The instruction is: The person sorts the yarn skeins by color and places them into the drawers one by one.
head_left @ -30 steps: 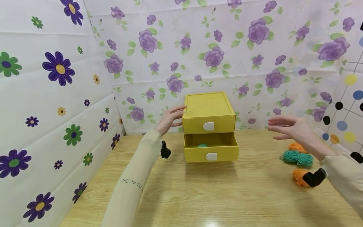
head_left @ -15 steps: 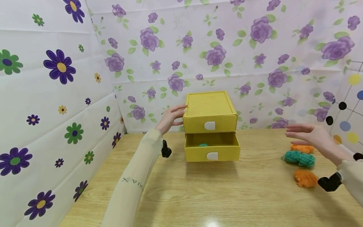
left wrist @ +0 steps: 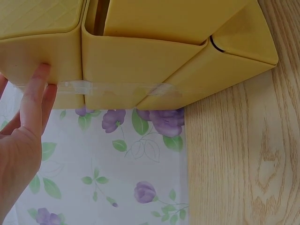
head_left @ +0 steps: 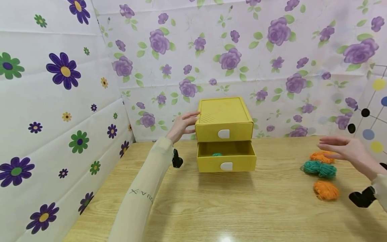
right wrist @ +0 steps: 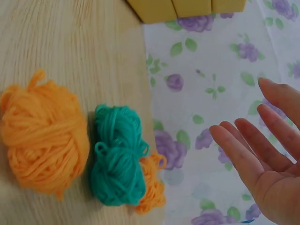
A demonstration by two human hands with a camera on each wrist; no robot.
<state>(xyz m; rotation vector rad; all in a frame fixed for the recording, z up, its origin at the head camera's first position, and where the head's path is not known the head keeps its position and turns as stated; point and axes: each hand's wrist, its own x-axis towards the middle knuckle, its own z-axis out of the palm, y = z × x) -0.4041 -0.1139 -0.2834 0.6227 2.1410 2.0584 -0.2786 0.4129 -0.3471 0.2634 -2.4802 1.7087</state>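
1. Flowered back cloth (head_left: 181, 64): hangs behind everything, purple roses w/ green leaves.
2. Wood-look table (head_left: 242, 208): bears unit & yarn.
3. Yellow drawer unit (head_left: 223, 111): toward back of table, btwn the hands; just R of L hand, well apart from R hand.
4. Lower drawer (head_left: 211, 164): pulled partway out; upper one in.
5. L hand (head_left: 182, 126): fingers extended, slightly apart, tips touching unit's L side nr top.
6. R hand (head_left: 352, 151): raised nr yarn, fingers spread, thumb apart, clear of the bundles in R wrist view.
7. Green bundle (head_left: 318, 169): on table, middle of three, tied at waist, below/L of R hand in head view.
8. Near orange bundle (head_left: 326, 190): closest to person, apart from green.
9. Far orange bundle (head_left: 317, 157): just behind green, partly hidden by R fingers.
10. White pulls (head_left: 223, 134): one per drawer front.
11. Bit of green yarn (head_left: 216, 154): inside lower drawer, L side, mostly hidden.
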